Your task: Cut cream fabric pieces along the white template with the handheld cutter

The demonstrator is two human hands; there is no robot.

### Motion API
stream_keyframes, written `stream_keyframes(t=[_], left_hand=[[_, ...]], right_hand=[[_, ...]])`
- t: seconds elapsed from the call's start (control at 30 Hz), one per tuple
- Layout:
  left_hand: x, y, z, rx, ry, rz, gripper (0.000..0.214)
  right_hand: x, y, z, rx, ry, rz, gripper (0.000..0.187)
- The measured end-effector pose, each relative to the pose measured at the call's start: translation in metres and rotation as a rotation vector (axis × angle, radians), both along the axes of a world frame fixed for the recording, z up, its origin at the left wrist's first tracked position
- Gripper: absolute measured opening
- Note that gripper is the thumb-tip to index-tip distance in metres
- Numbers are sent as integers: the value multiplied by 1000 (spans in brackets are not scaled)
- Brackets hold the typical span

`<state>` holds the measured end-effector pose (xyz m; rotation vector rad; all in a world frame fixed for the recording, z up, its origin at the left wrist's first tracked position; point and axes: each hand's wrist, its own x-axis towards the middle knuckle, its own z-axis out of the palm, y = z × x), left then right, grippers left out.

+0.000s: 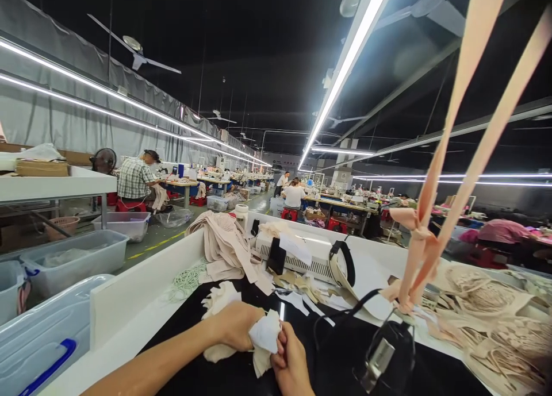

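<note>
Both of my hands are over the black work surface [181, 338], holding a piece of cream fabric [222, 299] with a white patch [264, 330] on it. My left hand [235, 326] is closed on the fabric from the left, back of the hand upward. The fingers of my right hand [290, 353] are curled and pinch the white part's right edge. Fabric hangs out below and behind the left hand. To the right a small black iron [390, 350] with a metal part hangs from a knotted peach fabric strap [420, 241].
Beige fabric strips [224, 241] are piled at the back left beside green threads [190, 281]. A white vented device [319, 264] stands behind scraps. Beige lace garments [487, 310] lie right. Plastic bins [77, 258] stand on the left floor. Co-workers [135, 175] sit at sewing tables beyond.
</note>
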<state>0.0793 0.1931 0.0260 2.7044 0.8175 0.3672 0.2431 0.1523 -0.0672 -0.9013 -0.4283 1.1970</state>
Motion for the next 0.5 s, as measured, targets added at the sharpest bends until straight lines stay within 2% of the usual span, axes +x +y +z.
stream_keyframes(t=[0.1,0.23,0.4,0.5], left_hand=[[-5,0,-1,-44,-89,-1,27],[-7,-1,1,-135,-291,49,35],[3,-4,7,-288,-577,143,43],[7,-4,10,-396,-680,218,41]], right_hand=[[4,-1,2,-119,86,53,31],[5,-5,10,-155,130,114,26],[-10,-18,26,-82,110,216,28],[-19,-27,37,-9,43,245,40]])
